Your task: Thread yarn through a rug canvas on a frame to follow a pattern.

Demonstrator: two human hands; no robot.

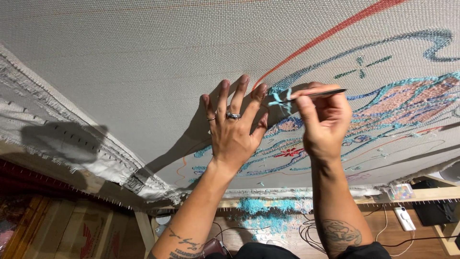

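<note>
Right hand (323, 122) grip clamped on tweezers (320, 94); blue yarn (281, 100) at tips; left hand (234, 127) flat, splayed.

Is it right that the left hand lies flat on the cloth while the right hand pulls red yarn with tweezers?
Not quite: in the head view the yarn is light blue, not red. The left hand lies flat on the cloth; the right hand holds the tweezers.

Open cloth: we see bare backing cloth (143, 62) left of our left hand (235, 129).
Blocked: tufted pattern (402, 103), wooden frame (421, 194) below our right hand (323, 120).
</note>
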